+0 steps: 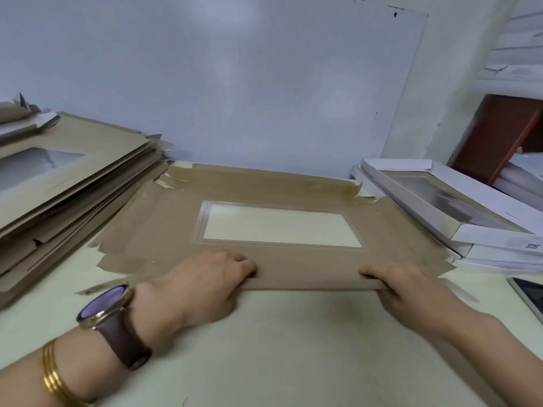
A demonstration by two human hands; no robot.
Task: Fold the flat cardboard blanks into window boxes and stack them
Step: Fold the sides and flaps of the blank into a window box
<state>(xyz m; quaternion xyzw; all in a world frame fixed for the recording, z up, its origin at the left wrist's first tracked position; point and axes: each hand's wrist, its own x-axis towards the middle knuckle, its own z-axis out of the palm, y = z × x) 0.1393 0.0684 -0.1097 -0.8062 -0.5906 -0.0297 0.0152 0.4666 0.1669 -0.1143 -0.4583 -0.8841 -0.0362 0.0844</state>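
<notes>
**A:** Where's the piece I'm working on?

**B:** The blank (164,230) lies flat on the bench (293,348) straight ahead of you. It sits between the pile of flat blanks (88,177) on your left and the finished boxes (470,218) on your right.

**A:** And my hands?

**B:** Both grip the near flap (308,277). Your left hand (202,280) has its fingers curled over the top near one end, and your right hand (411,292) does the same near the other. I can't see your thumbs properly.

**A:** How do I get a clean fold?

**B:** I'd turn the flap over along its score with both hands moving together, so the crease runs straight. Then press outward toward the corner tabs (117,262). Stay clear of the window (279,227), since the film would likely dent.
</notes>
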